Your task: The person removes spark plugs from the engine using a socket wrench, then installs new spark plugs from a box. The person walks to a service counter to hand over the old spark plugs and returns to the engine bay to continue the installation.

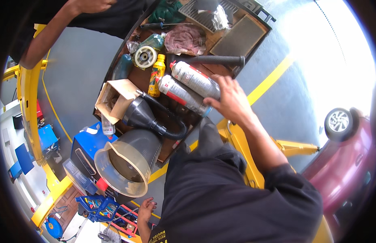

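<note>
My right hand (232, 100) is at the base of a silver spray can (194, 79), thumb on the near side and fingers round the far side. A second silver spray can (184, 96) with a red band lies right beside it, close to my thumb. Both cans lie on their sides on a brown cart tray (158, 156), nozzle ends pointing left. My left hand (146, 208) hangs low beside my body, below a large translucent measuring jug (99, 162); its fingers are loosely apart and hold nothing.
Near the cans are a yellow bottle (157, 75), a black funnel (139, 115) with a hose, a cardboard box (125, 91), a filter (145, 57) and a pink rag (186, 39). A co-worker's arm (48, 40) reaches in at upper left. Yellow lift arms (244, 154) and a car (341, 162) stand nearby.
</note>
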A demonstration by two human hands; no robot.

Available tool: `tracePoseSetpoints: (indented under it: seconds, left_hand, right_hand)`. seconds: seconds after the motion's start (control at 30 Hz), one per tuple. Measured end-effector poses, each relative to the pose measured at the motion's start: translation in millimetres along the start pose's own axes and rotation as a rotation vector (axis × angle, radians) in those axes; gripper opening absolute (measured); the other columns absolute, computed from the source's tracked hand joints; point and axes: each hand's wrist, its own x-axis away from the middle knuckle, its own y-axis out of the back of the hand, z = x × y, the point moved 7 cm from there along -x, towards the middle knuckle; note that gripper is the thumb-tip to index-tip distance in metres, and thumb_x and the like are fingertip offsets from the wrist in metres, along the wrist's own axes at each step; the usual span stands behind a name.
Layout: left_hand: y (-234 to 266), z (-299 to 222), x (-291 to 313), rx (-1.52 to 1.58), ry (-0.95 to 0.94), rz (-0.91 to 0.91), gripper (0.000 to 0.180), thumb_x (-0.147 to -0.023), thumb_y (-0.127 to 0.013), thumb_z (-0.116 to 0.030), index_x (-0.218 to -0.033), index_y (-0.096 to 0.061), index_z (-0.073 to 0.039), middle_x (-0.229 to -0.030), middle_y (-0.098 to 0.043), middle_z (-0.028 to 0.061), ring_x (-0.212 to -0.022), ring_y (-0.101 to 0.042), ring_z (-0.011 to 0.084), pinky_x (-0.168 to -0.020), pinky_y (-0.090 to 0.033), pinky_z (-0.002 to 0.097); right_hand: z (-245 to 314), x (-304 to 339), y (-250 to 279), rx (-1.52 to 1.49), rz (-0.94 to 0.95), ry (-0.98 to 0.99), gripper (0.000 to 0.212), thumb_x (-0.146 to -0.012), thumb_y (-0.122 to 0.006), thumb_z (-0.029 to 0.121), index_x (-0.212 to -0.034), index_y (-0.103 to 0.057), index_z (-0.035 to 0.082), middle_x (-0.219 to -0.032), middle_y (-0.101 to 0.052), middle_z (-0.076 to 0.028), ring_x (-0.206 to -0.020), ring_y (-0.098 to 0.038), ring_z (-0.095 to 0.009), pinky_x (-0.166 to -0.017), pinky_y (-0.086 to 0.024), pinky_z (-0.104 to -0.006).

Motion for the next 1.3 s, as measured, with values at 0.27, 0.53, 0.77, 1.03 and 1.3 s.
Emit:
tracePoseSetpoints:
  seconds: [0.27,0.53,0.77,1.03,1.3]
  left_hand:
    - [-0.5,27.6,-23.7,0.191,-0.038,-0.015,0.040,-0.100,-0.061,-0.021,-0.137,-0.056,-0.006,-0.109,-0.073,0.0079,-0.091,-0.067,0.0148,-0.077,-0.049,0.0276]
    - [-23.4,21.7,-21.7,0.179,-0.033,0.016,0.041,-0.099,-0.061,-0.021,-0.137,-0.056,-0.006,-0.109,-0.073,0.0088,-0.091,-0.068,0.0155,-0.079,-0.050,0.0293]
    - [-38.6,38.9,-24.1,0.222,-0.040,0.041,0.040,-0.099,-0.060,-0.021,-0.136,-0.057,-0.006,-0.109,-0.074,0.0086,-0.092,-0.068,0.0169,-0.079,-0.051,0.0310]
    - [-62.1,76.5,-32.4,0.318,-0.053,0.042,0.040,-0.098,-0.060,-0.023,-0.135,-0.058,-0.007,-0.106,-0.074,0.0090,-0.091,-0.068,0.0184,-0.079,-0.051,0.0321]
    - [-75.5,69.7,-41.9,0.194,-0.126,-0.001,0.032,-0.097,-0.061,-0.024,-0.120,-0.065,-0.002,-0.100,-0.074,0.0105,-0.091,-0.069,0.0203,-0.081,-0.051,0.0334]
  right_hand:
    - [-16.0,-15.2,-12.7,-0.695,0.355,-0.163,0.091,-0.073,-0.081,0.041,-0.144,-0.045,-0.003,-0.131,-0.058,-0.023,-0.122,-0.059,-0.031,-0.102,-0.049,-0.0423]
    - [-42.4,-42.8,38.6,-0.706,-0.060,-0.020,0.093,-0.075,-0.084,0.053,-0.144,-0.042,0.008,-0.130,-0.058,-0.019,-0.125,-0.055,-0.033,-0.107,-0.046,-0.0484]
    - [5.9,-55.1,2.6,-0.232,0.227,-0.037,0.076,-0.076,-0.084,0.019,-0.141,-0.046,0.007,-0.131,-0.062,-0.021,-0.127,-0.058,-0.034,-0.108,-0.047,-0.0476]
    - [34.9,-56.4,-6.1,0.212,0.091,0.175,0.045,-0.087,-0.076,0.017,-0.127,-0.062,0.001,-0.123,-0.065,-0.018,-0.114,-0.061,-0.036,-0.102,-0.047,-0.0438]
    - [87.6,-0.1,-79.9,0.202,0.151,0.157,0.089,-0.077,-0.085,0.021,-0.152,-0.038,0.012,-0.133,-0.058,-0.022,-0.125,-0.057,-0.039,-0.105,-0.048,-0.0472]
